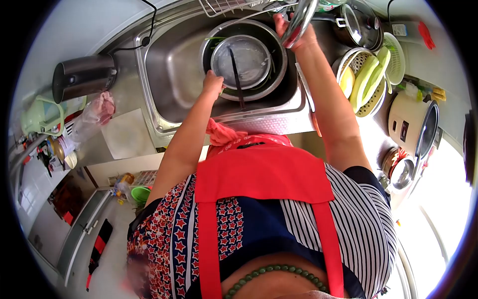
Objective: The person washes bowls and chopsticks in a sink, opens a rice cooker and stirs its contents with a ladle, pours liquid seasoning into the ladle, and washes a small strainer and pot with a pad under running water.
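My left hand [213, 83] pinches the near-left rim of a small metal bowl [254, 65], which sits inside a larger steel basin [280, 74] in the sink. Green vegetable stalks [273, 74] show between the two. Across the small bowl runs a long, thin, dark stick-like thing [234, 67], its near end beyond the basin's rim. At the back of the sink, my right hand [302, 39] is at the chrome faucet [298, 22], fingers curled on its left side; the faucet hides the middle of that hand.
Pale green gourds [367, 79] lie in a colander [371, 107] at the right, before a lidded pan [366, 30] and a rice cooker [406, 122]. Left of the sink [172, 65] stand a dark kettle [84, 77] and a white board [128, 134]. A wire rack [224, 7] borders the back.
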`<move>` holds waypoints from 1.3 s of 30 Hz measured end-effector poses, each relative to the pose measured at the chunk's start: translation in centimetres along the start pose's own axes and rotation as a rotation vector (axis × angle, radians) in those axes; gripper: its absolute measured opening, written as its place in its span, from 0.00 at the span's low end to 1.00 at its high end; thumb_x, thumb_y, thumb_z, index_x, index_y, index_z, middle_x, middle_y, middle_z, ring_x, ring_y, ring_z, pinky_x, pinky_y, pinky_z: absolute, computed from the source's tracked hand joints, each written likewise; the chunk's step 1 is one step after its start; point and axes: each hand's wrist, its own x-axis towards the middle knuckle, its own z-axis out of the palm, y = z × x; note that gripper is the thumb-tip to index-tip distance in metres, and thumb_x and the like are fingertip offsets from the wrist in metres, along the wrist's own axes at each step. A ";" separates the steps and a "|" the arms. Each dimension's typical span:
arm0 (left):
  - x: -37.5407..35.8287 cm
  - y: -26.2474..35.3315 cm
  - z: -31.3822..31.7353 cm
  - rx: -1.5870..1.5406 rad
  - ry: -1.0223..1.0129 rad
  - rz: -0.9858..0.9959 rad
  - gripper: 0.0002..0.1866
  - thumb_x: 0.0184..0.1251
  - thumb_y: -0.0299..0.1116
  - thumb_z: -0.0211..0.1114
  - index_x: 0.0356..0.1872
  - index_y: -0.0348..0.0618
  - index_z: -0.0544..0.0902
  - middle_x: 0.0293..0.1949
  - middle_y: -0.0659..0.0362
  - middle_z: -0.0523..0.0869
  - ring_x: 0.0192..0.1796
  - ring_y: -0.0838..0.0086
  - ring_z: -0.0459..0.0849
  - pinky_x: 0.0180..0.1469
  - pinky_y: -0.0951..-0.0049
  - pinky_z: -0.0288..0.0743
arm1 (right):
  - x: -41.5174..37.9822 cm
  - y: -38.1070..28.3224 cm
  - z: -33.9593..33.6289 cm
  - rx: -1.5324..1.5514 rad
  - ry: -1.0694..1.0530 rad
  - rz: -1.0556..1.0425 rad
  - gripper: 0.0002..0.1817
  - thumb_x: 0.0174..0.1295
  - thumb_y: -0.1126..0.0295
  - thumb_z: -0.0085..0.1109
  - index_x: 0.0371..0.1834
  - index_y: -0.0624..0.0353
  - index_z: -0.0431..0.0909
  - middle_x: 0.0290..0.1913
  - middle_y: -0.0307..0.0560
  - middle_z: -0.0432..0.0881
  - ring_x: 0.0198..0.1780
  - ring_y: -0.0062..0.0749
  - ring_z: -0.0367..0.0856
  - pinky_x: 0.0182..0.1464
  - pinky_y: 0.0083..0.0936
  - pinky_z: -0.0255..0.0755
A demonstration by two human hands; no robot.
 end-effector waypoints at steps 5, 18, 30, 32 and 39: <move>-2.6 1.8 -4.3 -0.037 -0.008 0.047 0.11 0.50 0.22 0.52 0.36 0.35 0.66 0.21 0.53 0.73 0.16 0.74 0.71 0.10 0.76 0.56 | -0.8 5.2 -3.2 -1.488 0.178 -0.312 0.28 0.57 0.72 0.55 0.60 0.67 0.57 0.38 0.55 0.78 0.33 0.41 0.80 0.32 0.27 0.76; -9.4 4.9 -12.1 -0.125 0.022 0.046 0.11 0.54 0.22 0.54 0.38 0.43 0.66 0.25 0.60 0.72 0.19 0.80 0.71 0.12 0.83 0.54 | 5.4 11.4 -8.8 -2.584 0.251 -0.008 0.16 0.56 0.66 0.49 0.44 0.61 0.79 0.50 0.55 0.78 0.53 0.44 0.77 0.52 0.32 0.72; -9.7 4.9 -13.9 -0.088 0.083 0.087 0.13 0.52 0.22 0.54 0.40 0.42 0.68 0.24 0.61 0.73 0.15 0.80 0.68 0.10 0.81 0.52 | 0.7 17.3 -9.5 -1.871 0.335 -0.316 0.20 0.54 0.65 0.50 0.48 0.63 0.76 0.49 0.53 0.78 0.49 0.43 0.78 0.51 0.31 0.72; -8.9 4.6 -13.3 -0.040 0.057 0.113 0.17 0.53 0.23 0.56 0.45 0.44 0.68 0.26 0.60 0.73 0.16 0.80 0.69 0.10 0.82 0.53 | -2.3 17.3 -7.4 -1.326 0.386 -0.311 0.21 0.58 0.58 0.51 0.48 0.63 0.77 0.44 0.51 0.80 0.44 0.39 0.80 0.47 0.31 0.73; -7.5 3.2 -9.4 -0.166 -0.037 0.053 0.32 0.50 0.25 0.58 0.61 0.39 0.60 0.23 0.59 0.72 0.19 0.76 0.70 0.15 0.78 0.60 | -9.1 15.7 -1.8 -1.122 0.273 -0.118 0.32 0.61 0.39 0.40 0.40 0.60 0.77 0.33 0.41 0.80 0.35 0.28 0.77 0.35 0.25 0.68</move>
